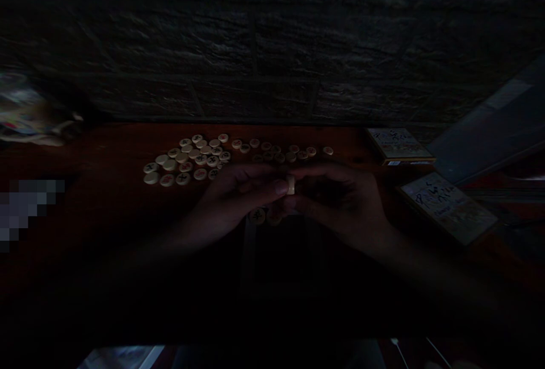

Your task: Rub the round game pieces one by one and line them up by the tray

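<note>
In the dim head view, a pale round xiangqi piece point(291, 185) is held on edge between my two hands. The thumb of my left hand point(238, 193) presses against its left side, with the fingers curled behind. From the right, my right hand point(347, 196) has its fingertips and thumb closed around the same piece. Just below the hands, a dark shallow open box point(249, 267) lies on the table, and a piece with a black character point(257, 216) sits at its far edge. Another piece beside it is partly covered by my hands.
Several loose xiangqi pieces point(183, 157) cover the table left of centre, and more point(293, 149) trail rightward behind my hands. Two flat printed boxes point(400, 143) point(449, 207) lie at the right. A stone wall point(255, 45) rises behind the wooden table point(110, 153). A blurred jar-like object point(25, 110) stands far left.
</note>
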Tool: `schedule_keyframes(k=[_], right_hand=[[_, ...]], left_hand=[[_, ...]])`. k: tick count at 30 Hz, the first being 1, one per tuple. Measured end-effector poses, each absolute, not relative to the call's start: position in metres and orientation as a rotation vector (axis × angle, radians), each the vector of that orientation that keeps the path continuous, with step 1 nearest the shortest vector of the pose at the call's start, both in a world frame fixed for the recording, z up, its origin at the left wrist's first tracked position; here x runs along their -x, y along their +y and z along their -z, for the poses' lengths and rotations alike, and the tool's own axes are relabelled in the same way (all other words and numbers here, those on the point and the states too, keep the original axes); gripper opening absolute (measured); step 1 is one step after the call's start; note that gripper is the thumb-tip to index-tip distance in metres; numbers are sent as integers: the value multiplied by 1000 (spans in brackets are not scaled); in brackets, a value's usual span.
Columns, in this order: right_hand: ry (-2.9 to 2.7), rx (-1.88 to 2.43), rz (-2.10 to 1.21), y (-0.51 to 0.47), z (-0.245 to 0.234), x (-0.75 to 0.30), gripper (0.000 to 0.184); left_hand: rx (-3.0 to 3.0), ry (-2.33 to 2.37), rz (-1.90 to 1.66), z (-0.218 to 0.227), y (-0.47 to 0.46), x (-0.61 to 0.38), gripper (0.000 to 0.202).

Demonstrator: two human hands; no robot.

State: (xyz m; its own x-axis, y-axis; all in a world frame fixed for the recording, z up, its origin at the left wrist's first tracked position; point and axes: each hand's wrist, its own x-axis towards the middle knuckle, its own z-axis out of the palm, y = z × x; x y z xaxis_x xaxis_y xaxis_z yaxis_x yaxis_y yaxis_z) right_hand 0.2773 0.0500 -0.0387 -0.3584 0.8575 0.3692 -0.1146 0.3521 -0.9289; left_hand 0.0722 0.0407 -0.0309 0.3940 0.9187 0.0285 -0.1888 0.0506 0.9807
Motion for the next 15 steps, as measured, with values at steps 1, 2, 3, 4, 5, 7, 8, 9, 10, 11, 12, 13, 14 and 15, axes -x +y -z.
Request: schedule_keyframes(k=[1,2,3,4,5,7,8,9,10,11,12,13,14,15], right_hand=[[-1604,672,-1197,50,38,-277,39],[-1605,654,-1200,50,38,-277,40],[-1607,632,-1209,49,37,-277,40],[-1607,617,-1217,49,37,-277,40],[-1608,614,-1219,49,37,-278,40],[-1611,618,-1212,49,36,-278,39],[-1615,620,-1208,49,36,-278,38],[-1621,616,-1204,49,36,-278,37],[-1627,612,-1196,49,37,-278,36],[-1636,609,-1186,49,37,-278,36],[-1642,613,-1175,49,37,-278,36],[-1648,622,-1164,49,37,-278,37],[-1652,631,-1156,50,37,-278,39],[-1656,638,-1154,50,37,-278,41]], left_hand=[[-1219,773,-980,30,41,-72,18],[-1215,763,-974,30,41,-72,18],[-1214,752,-969,30,41,-72,18],[-1219,743,-963,29,41,-72,18],[-1227,736,-959,29,41,-72,19],[-1247,731,-956,29,41,-73,20],[-1250,736,-954,29,41,-73,20],[-1250,744,-957,28,40,-73,19],[-1251,752,-960,28,40,-74,18],[-1249,764,-963,27,40,-74,17],[-1243,779,-966,26,40,-75,17],[-1238,798,-971,26,40,-75,17],[-1238,818,-971,26,40,-75,18],[-1246,832,-970,26,40,-75,20]])
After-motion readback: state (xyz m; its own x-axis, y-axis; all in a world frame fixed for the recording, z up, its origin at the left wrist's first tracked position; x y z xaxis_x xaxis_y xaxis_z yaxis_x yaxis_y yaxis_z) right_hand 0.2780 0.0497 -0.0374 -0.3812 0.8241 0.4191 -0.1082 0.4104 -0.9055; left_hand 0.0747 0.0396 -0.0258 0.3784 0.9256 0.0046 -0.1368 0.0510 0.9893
